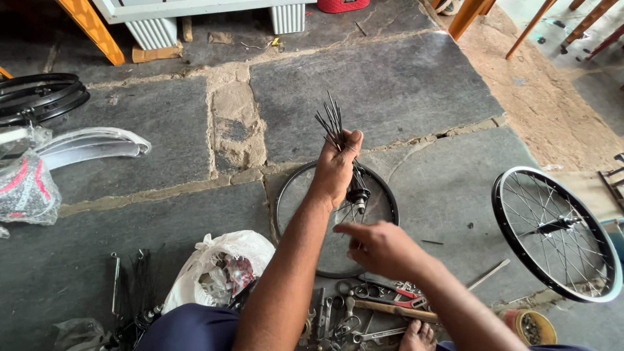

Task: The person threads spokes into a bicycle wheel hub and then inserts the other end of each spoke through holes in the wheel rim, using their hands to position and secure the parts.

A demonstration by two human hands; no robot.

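My left hand (338,168) is closed around a bundle of thin black spokes (331,121) that fan upward from the fist. Just below it a wheel hub (357,195) stands upright over a bare black rim (383,188) lying flat on the stone floor. My right hand (380,246) hovers near the hub's lower end with the forefinger and thumb pinched toward a spoke; what it pinches is too thin to make out.
A built spoked wheel (556,231) lies at right. Pliers, wrenches and a hammer (383,309) are scattered by my foot. A white plastic bag (218,270) of parts sits at lower left. Fenders (91,146) and stacked rims (39,96) lie far left.
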